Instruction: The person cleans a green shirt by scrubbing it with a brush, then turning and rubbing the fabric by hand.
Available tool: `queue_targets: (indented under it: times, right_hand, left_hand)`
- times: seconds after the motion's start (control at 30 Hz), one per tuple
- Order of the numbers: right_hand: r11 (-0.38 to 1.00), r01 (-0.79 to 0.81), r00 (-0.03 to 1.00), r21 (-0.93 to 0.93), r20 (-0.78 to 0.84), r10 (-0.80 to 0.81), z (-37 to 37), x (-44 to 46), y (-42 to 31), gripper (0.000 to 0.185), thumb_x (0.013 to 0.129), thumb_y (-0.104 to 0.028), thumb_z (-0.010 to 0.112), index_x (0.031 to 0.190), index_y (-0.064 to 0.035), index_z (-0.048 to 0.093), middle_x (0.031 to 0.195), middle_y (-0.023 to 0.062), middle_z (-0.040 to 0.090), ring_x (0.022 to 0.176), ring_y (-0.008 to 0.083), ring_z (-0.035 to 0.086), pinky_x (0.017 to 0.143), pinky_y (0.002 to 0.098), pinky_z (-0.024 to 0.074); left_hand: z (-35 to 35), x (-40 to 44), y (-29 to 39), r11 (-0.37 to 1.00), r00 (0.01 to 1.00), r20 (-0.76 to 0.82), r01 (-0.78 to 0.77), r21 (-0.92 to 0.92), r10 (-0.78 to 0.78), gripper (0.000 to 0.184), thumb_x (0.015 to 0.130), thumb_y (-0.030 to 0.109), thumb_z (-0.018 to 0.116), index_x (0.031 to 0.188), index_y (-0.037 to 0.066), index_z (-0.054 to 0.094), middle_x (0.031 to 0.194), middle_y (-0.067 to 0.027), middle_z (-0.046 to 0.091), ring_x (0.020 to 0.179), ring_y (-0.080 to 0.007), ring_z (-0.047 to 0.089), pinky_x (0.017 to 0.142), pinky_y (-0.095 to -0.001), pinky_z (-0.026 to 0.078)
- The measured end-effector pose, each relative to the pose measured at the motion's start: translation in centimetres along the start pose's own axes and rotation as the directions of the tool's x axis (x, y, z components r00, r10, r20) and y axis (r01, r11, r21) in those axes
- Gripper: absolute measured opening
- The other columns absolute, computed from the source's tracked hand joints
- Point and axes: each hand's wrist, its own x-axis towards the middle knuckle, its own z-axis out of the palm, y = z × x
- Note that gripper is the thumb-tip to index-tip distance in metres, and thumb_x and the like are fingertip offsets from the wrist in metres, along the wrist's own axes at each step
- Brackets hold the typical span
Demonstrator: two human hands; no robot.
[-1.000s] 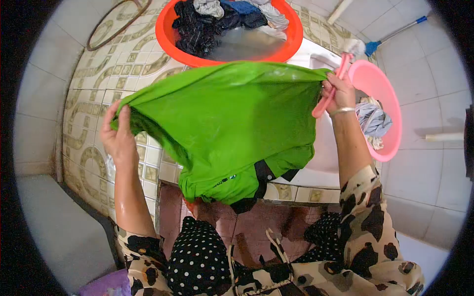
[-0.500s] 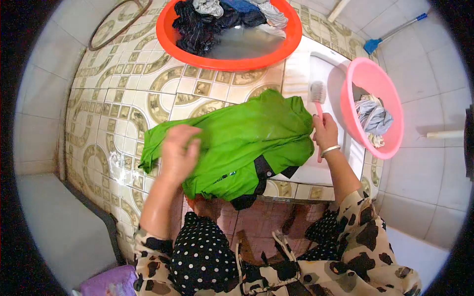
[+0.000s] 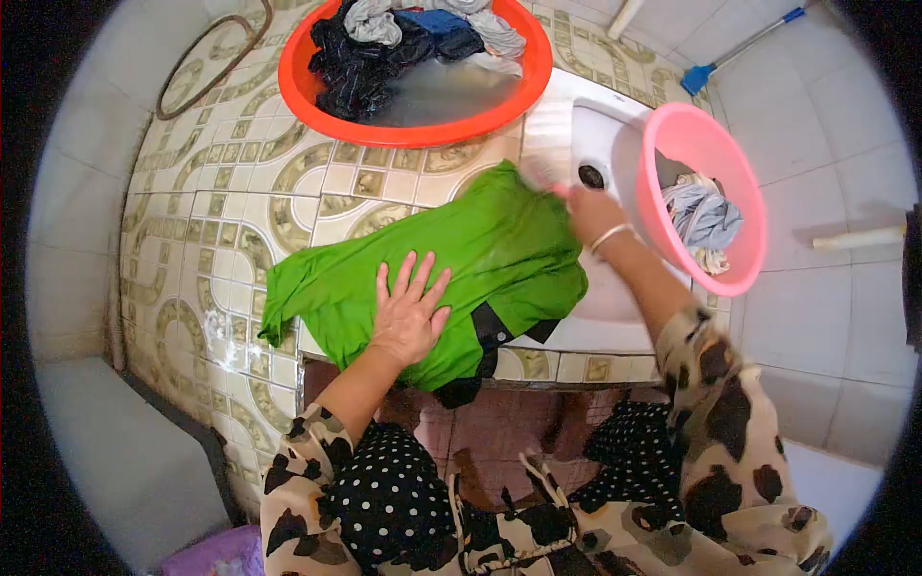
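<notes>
A wet green shirt [image 3: 451, 259] with a black collar lies spread over the tiled ledge and the edge of the white squat pan. My left hand [image 3: 408, 312] rests flat on its lower middle, fingers spread. My right hand [image 3: 595, 216] is closed round the handle of a pink scrubbing brush [image 3: 544, 176]. The brush head is blurred by motion at the shirt's upper right edge. Part of the handle is hidden in my fingers.
A red basin [image 3: 413, 132] holds dark and light clothes in cloudy water. To the right, a pink basin [image 3: 706, 144] with pale clothes leans over the squat pan [image 3: 600, 130], whose drain hole shows. A blue brush [image 3: 698, 79] leans by the wall; a hose [image 3: 206, 91] lies back left.
My left hand has come down flat onto the shirt and moved right. The right hand has carried the brush up and left, to the shirt's upper edge. The view has shifted slightly.
</notes>
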Motion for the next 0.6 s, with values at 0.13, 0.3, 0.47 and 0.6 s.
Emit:
queue_targets:
  times: [0.13,0.3,0.47,0.6]
  right_hand:
    - [0.945,0.312,0.949,-0.097,0.076,-0.305,3.9,-5.8,-8.5,0.038,0.078,-0.011,0.039,0.112,-0.0262,0.05,0.077,0.0164,0.06,0.066,0.0308,0.06,0.057,0.0418,0.0466]
    - [0.914,-0.337,0.941,0.225,0.108,0.32,0.3,0.7,3.2,0.035,0.081,-0.012,0.042,0.112,-0.0256,0.05,0.076,0.0171,0.059,0.064,0.0308,0.059,0.057,0.0424,0.046]
    - [0.994,0.104,0.989,0.039,-0.11,-0.1,0.7,-2.7,-0.2,0.04,0.081,-0.01,0.039,0.116,-0.0291,0.046,0.074,0.0178,0.059,0.066,0.0321,0.059,0.058,0.0433,0.0467]
    - [0.985,0.17,0.973,-0.033,0.163,-0.163,3.9,-6.0,-3.4,0.03,0.08,-0.017,0.041,0.107,-0.0218,0.052,0.08,0.0147,0.062,0.069,0.0302,0.061,0.059,0.0426,0.0484]
  left_hand:
    - [0.4,0.0,-0.3,0.997,0.996,0.08,0.032,0.071,-0.038,0.053,0.075,0.027,0.054,0.125,0.015,0.039,0.136,-0.0102,0.025,0.126,-0.0305,0.02,0.099,-0.0547,0.009]
    - [0.3,0.2,0.0,1.0,1.0,-0.026,0.016,0.008,-0.015,0.051,0.075,0.027,0.055,0.122,0.015,0.043,0.135,-0.0097,0.028,0.125,-0.0293,0.022,0.1,-0.0535,0.009]
    - [-0.3,0.7,0.4,0.999,0.999,0.006,0.032,0.013,-0.032,0.051,0.074,0.027,0.056,0.122,0.016,0.043,0.134,-0.0091,0.029,0.125,-0.029,0.023,0.1,-0.053,0.009]
    - [0.1,0.4,0.3,1.0,1.0,0.013,0.018,0.025,-0.019,0.051,0.074,0.027,0.055,0.123,0.016,0.043,0.134,-0.0089,0.029,0.125,-0.029,0.023,0.1,-0.0525,0.009]
